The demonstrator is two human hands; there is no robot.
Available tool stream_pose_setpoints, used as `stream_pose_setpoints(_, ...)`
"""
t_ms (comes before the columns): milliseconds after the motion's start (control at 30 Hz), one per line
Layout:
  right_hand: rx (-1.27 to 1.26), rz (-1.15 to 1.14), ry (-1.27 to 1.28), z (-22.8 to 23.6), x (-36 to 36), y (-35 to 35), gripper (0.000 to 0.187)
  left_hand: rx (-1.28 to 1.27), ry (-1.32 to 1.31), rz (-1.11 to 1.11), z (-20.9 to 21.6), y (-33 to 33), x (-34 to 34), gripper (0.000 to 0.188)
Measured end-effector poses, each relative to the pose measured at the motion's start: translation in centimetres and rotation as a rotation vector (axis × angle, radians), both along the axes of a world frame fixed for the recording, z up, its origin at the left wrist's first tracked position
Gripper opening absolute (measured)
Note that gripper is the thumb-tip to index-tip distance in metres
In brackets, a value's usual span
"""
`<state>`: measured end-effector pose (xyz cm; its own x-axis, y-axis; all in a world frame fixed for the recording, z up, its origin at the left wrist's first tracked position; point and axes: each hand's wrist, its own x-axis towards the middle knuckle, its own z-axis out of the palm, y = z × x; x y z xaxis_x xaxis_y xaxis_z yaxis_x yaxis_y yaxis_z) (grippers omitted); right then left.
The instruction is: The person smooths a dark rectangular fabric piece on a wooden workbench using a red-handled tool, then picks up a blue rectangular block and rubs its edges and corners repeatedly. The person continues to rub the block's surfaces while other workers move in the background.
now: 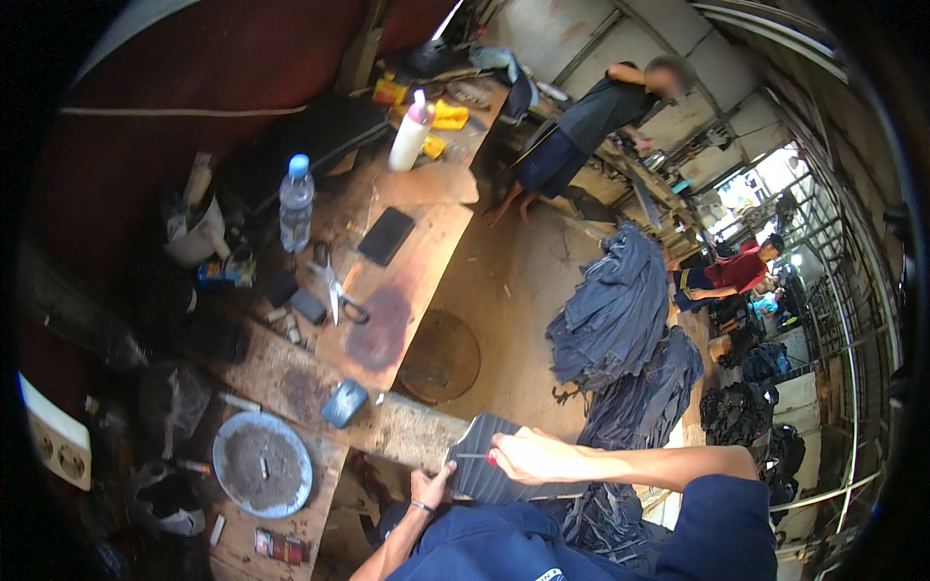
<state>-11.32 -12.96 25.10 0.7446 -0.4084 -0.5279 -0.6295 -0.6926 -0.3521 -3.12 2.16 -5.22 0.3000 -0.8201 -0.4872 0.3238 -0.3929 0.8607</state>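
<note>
A flat black piece with a ridged surface (484, 426) lies in front of my body, beside the end of a worn wooden plank (407, 426). My left hand (429, 487) grips its near left edge, thumb on top. In my right hand (526, 455) is a thin metal-shafted tool with a red handle (492, 457), an awl or a screwdriver. Its shaft points left across the black piece; whether the tip touches the surface I cannot tell. Close to the plank's left part sits a small dark blue-green box (344, 403).
On the wooden bench are scissors (334, 290), a black phone (387, 236), a water bottle (295, 208), a white bottle with a pink cap (412, 136) and a blue ash-filled dish (302, 474). Dark cloth heaps (615, 310) lie right. Two people (591, 121) are farther off.
</note>
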Motion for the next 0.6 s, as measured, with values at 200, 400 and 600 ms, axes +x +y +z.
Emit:
stream_pose_setpoints(200, -0.205, 0.242, 0.074, 1.2, -0.3, 2.4, 0.048, -0.033, 0.335, -0.121, -1.8, -1.0, 0.5, 0.047)
stream_pose_setpoints(400, -0.010, 0.029, -0.080, -2.4, -2.8, 0.2, 0.032, -0.015, 0.361, -0.175, -2.4, -1.5, 0.6, 0.054)
stream_pose_setpoints(600, 0.042, -0.177, 0.055, -1.6, -2.1, 1.8, 0.033, -0.012, 0.390, -0.189, -1.2, -1.9, 1.0, 0.050)
